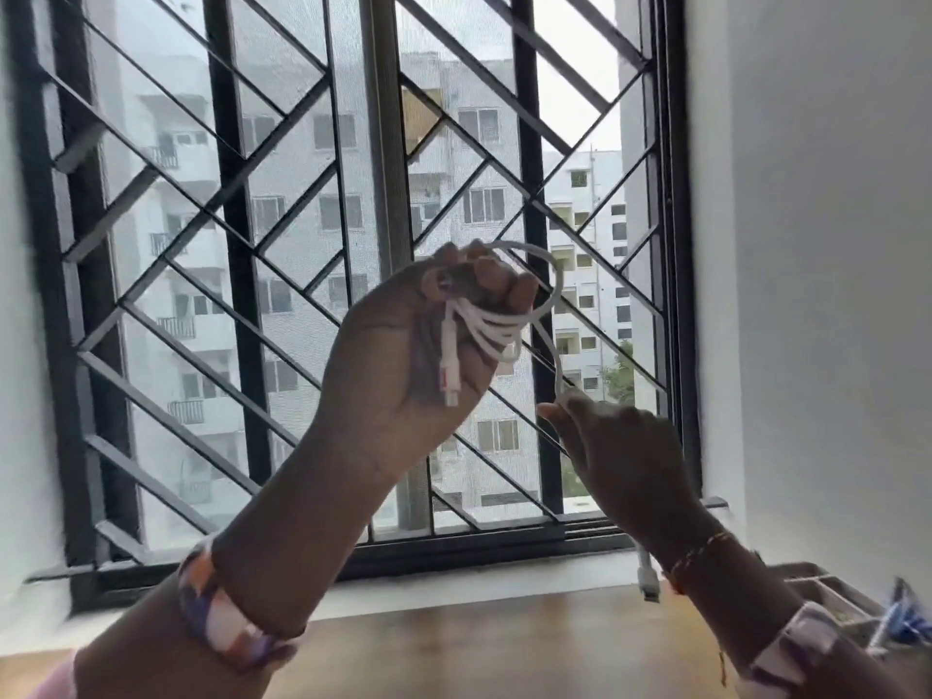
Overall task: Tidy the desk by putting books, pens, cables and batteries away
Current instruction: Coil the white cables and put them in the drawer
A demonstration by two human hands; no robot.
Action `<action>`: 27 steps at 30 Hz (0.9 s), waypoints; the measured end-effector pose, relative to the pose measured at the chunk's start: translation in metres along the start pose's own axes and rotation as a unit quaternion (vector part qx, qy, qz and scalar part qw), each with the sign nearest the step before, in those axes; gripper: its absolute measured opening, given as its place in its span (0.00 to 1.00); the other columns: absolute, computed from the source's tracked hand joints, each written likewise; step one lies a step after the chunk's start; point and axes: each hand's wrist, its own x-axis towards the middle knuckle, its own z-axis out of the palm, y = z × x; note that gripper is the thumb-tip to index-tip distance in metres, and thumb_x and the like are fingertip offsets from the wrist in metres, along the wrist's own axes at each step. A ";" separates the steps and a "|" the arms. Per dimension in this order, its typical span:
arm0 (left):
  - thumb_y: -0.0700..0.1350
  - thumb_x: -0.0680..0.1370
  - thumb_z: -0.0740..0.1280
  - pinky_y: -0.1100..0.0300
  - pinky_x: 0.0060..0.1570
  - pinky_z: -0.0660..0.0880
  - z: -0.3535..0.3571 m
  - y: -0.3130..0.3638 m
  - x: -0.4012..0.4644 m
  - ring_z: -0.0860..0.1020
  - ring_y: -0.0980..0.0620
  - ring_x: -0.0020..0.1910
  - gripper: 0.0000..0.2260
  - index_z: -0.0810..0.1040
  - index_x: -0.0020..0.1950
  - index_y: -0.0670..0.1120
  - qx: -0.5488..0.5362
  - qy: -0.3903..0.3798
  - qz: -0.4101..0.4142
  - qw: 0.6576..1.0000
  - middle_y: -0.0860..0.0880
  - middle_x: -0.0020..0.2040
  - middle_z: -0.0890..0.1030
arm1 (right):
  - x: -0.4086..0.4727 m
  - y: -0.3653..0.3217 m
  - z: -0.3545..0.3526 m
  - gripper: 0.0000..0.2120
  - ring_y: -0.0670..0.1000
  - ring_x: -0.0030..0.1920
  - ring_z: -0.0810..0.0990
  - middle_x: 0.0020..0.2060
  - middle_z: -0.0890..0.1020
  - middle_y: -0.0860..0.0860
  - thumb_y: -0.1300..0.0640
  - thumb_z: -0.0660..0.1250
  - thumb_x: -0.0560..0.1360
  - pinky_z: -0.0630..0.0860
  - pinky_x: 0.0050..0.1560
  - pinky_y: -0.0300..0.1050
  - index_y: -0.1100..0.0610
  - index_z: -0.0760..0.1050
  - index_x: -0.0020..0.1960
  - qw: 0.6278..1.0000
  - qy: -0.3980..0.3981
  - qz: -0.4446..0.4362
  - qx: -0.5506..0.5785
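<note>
My left hand (403, 355) is raised in front of the window and holds a white cable (497, 327) wound in several loops round its fingers. One plug of the cable hangs down across the palm. A loose loop arcs to the right and runs down to my right hand (620, 446), which pinches the cable between thumb and fingertips. The cable's other plug (647, 580) dangles below my right wrist, just above the desk.
A wooden desk (479, 643) lies below, against a white sill. A grey compartment tray (827, 597) stands at the right edge, with a blue-and-white object (905, 623) beside it. A barred window (353, 244) fills the view ahead. A white wall (832, 244) rises on the right.
</note>
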 end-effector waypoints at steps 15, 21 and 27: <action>0.36 0.76 0.62 0.63 0.34 0.74 -0.078 -0.033 0.034 0.76 0.51 0.32 0.03 0.70 0.45 0.36 0.893 -0.007 0.250 0.375 0.42 0.36 0.78 | 0.017 0.015 -0.018 0.17 0.54 0.25 0.81 0.24 0.80 0.52 0.41 0.57 0.73 0.78 0.24 0.47 0.52 0.77 0.44 0.995 -0.092 -0.026 -0.005; 0.43 0.80 0.56 0.69 0.27 0.59 -0.080 -0.033 0.030 0.67 0.59 0.28 0.06 0.66 0.43 0.45 0.922 -0.070 0.065 0.374 0.54 0.32 0.66 | 0.028 0.028 -0.034 0.08 0.48 0.35 0.83 0.35 0.83 0.48 0.45 0.66 0.73 0.80 0.40 0.48 0.47 0.79 0.47 0.945 -0.314 0.037 0.082; 0.65 0.74 0.52 0.66 0.28 0.66 -0.081 -0.007 0.028 0.69 0.57 0.26 0.25 0.70 0.36 0.44 0.910 -0.089 -0.159 0.373 0.52 0.30 0.70 | 0.031 0.040 -0.037 0.05 0.42 0.18 0.72 0.19 0.75 0.47 0.60 0.68 0.73 0.71 0.21 0.34 0.55 0.80 0.47 0.858 -0.383 0.115 0.323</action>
